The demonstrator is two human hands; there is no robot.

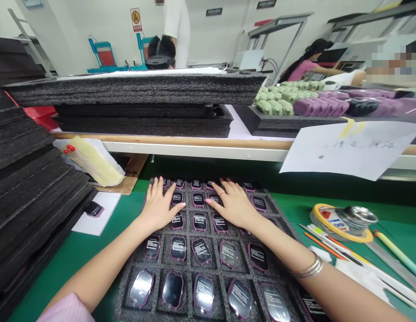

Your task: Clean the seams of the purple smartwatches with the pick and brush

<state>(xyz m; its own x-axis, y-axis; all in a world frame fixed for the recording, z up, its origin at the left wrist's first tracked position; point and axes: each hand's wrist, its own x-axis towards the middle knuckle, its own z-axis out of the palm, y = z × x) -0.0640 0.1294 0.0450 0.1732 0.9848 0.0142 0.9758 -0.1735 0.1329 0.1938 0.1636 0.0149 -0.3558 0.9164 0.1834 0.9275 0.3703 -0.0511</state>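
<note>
A dark foam tray (191,263) lies on the green bench in front of me, its square compartments holding several purple-rimmed smartwatch faces (201,250). Most of their screens show small white text; some only reflect light. My left hand (159,206) rests over the tray's far left part, fingers spread, covering some watches. Over the far right part lies my right hand (235,205), also with fingers apart and a thin ring on one. Neither hand visibly grips anything. Some of the watches are hidden beneath my palms.
Black foam trays (33,201) are stacked high at left, beside a loose watch (93,208) on white paper. A shelf (194,150) crosses ahead, bearing foam trays and green and purple cases (322,105). Tape (342,221) and pens lie right. Other people work beyond.
</note>
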